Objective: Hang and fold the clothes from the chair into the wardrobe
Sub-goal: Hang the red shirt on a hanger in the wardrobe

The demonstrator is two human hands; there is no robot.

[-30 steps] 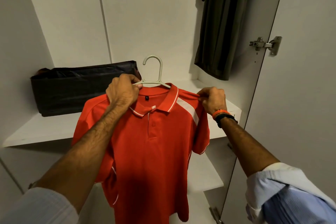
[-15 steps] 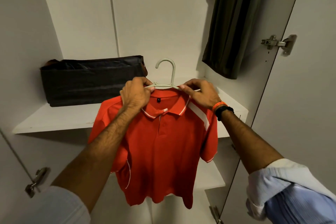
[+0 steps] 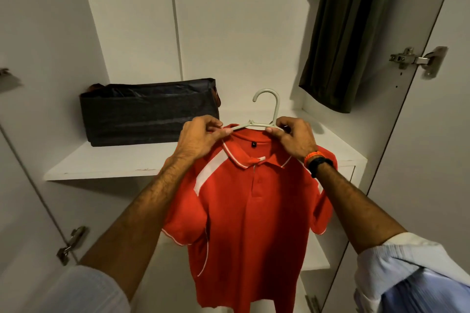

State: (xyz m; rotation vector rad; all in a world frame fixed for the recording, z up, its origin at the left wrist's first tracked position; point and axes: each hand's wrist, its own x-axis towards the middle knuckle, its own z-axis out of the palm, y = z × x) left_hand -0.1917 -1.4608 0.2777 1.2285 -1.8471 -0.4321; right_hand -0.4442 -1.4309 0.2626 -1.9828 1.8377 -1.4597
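Observation:
A red polo shirt (image 3: pixel 254 223) with white stripes hangs on a pale green plastic hanger (image 3: pixel 269 109), held up in front of the open wardrobe. My left hand (image 3: pixel 201 138) pinches the hanger's left arm together with the collar. On the other side of the hook, my right hand (image 3: pixel 296 138) grips the hanger's right arm at the collar. The hook stands free above both hands.
A dark fabric storage box (image 3: pixel 150 112) sits on the white shelf (image 3: pixel 122 162) behind the shirt. A dark olive garment (image 3: pixel 340 38) hangs at the upper right inside the wardrobe. Open doors with metal hinges (image 3: pixel 419 58) flank both sides; a lower shelf (image 3: pixel 315 259) lies below.
My right hand moved from the shirt's right shoulder inward to the collar and hanger. The shirt and both hands now sit further right and higher in view, with the shirt hanging squarer.

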